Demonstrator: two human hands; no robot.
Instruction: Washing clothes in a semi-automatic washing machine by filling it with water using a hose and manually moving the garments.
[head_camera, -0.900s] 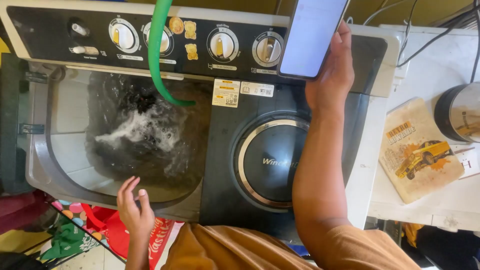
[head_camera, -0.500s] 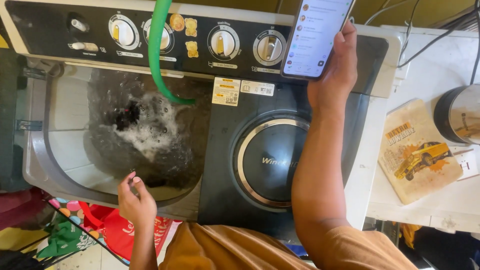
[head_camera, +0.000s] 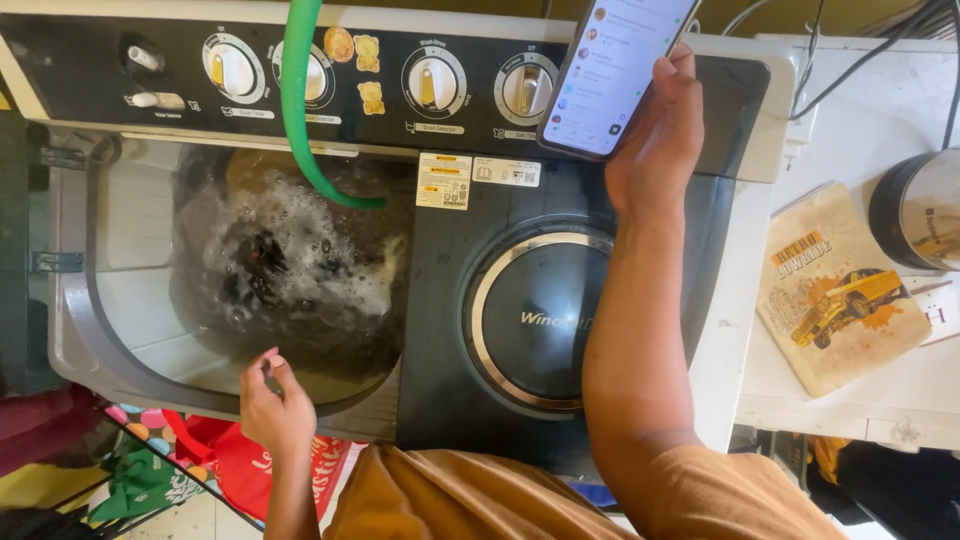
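Overhead, right hand (head_camera: 655, 140) grips phone (head_camera: 615, 70), top cropped; left hand (head_camera: 272, 405) seemingly empty, loosely curled.

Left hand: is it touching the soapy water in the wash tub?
Apart. The head view shows the left hand loosely curled at the tub's near rim, with bare rim and tub wall between its fingers and the foamy water.
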